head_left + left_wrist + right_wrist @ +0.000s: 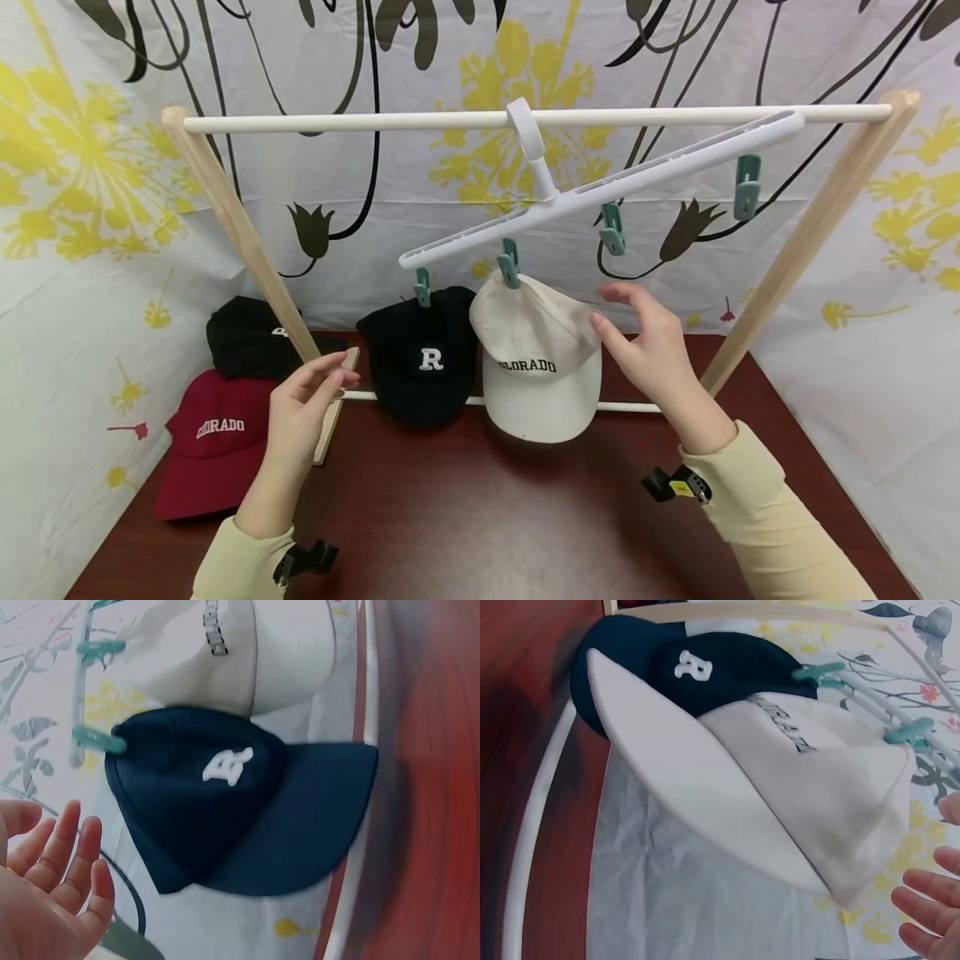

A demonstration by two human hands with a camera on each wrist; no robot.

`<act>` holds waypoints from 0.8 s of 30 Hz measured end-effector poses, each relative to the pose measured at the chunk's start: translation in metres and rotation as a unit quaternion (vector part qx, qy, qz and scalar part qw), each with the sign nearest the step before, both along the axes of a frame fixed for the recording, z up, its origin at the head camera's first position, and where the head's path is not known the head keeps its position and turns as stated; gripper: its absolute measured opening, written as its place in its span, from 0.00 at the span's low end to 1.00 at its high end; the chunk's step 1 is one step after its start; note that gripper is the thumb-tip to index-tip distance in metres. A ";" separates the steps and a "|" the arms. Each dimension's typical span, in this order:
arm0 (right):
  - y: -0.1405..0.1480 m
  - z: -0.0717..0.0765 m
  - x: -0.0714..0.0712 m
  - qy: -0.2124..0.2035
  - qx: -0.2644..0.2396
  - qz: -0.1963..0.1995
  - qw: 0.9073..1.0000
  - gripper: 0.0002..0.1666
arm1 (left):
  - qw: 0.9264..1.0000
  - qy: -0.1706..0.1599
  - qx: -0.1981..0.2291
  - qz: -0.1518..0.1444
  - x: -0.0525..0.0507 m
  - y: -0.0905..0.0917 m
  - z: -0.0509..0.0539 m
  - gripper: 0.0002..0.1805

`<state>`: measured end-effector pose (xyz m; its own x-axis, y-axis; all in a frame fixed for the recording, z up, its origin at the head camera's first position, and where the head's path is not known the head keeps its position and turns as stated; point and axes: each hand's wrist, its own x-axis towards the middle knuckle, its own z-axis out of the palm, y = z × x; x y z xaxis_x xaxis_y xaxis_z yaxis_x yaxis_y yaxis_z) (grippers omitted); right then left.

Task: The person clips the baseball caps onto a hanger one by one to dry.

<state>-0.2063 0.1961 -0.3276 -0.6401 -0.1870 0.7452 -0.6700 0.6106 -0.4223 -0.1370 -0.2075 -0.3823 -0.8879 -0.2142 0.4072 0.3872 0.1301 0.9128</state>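
A white hanger (pixel 600 193) hooks over the rack's top bar, its right end tilted up. From its green clips hang a navy cap (pixel 423 367) with an R and a cream cap (pixel 543 358) beside it. My right hand (pixel 652 354) is at the cream cap's right edge, fingers spread and holding nothing; in the right wrist view a small gap separates the fingers from the cream cap (pixel 810 787). Left of the navy cap, my left hand (pixel 303 408) is empty, its fingers relaxed. The left wrist view has that hand (pixel 56 885) apart from the navy cap (pixel 202 795).
Two more clips, one green clip (pixel 612 229) and another green clip (pixel 747 187), hang empty on the hanger's right side. A red cap (pixel 217 450) and a black cap (pixel 251 337) lie at the table's left, by the rack's wooden leg (pixel 243 229). Patterned cloth (pixel 405 175) hangs behind.
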 end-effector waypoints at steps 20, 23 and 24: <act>0.040 0.039 -0.005 0.012 -0.228 0.031 0.973 0.25 | 0.997 -0.037 0.039 0.060 0.015 -0.057 -0.023 0.12; 0.046 0.045 -0.008 0.026 -0.306 0.076 0.949 0.27 | 0.996 -0.042 0.042 0.068 0.016 -0.068 -0.028 0.12; 0.047 0.047 -0.008 0.029 -0.329 0.091 0.940 0.28 | 0.995 -0.046 0.043 0.072 0.016 -0.072 -0.029 0.12</act>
